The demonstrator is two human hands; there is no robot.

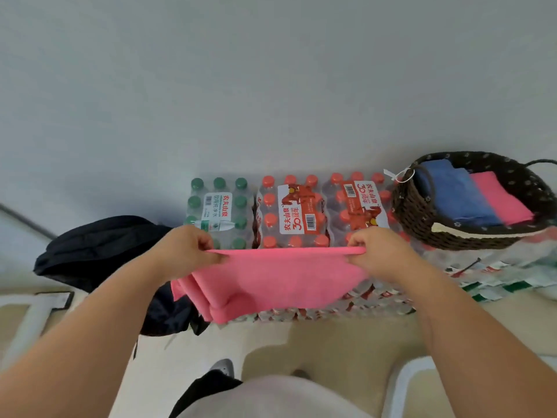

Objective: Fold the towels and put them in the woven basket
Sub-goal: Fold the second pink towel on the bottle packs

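Observation:
A pink towel (pixel 271 282) hangs stretched between my two hands above the stacked water-bottle packs. My left hand (pixel 193 248) pinches its top left corner and my right hand (pixel 379 251) pinches the top right corner, so the upper edge is pulled taut. The cloth droops below in loose folds at its lower left. The dark woven basket (pixel 422 218) stands at the right on top of the packs. Inside it lie a folded blue towel (pixel 452 194) and a folded pink towel (pixel 500 200) side by side.
Shrink-wrapped packs of bottles with green caps (pixel 220 206) and red caps (pixel 292 209) form the work surface against the white wall. A black bag (pixel 99 248) lies at the left. A white chair frame (pixel 404 384) stands at lower right, and my shoe (pixel 223 368) is on the beige floor.

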